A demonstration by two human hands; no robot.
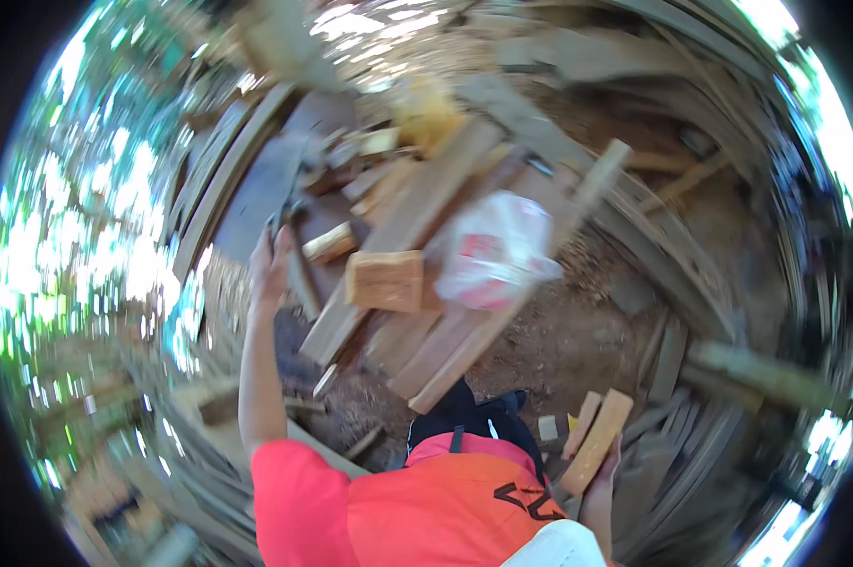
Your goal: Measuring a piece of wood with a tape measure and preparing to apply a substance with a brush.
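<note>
My left hand [272, 260] is raised at the left of the work surface, its fingers stretched out beside a dark, thin thing too blurred to name. Close to it, a long wooden handle [301, 279] slants down. Low on the right, my right hand [610, 471] grips a pale wooden block [598, 442]. A narrower wood piece [582, 425] lies alongside that block; whether it is held too, I cannot tell. Between the hands, a carved-looking rectangular wooden block [385, 281] rests on the planks, near a smaller wood block [330, 244].
A white plastic bag [497, 250] with red marks sits on the long planks [426, 213]. Behind it are a yellow bag [426, 113] and wood offcuts. Boards [223, 180] lean at the left, beams [634, 222] lie at the right, and wood shavings cover the ground.
</note>
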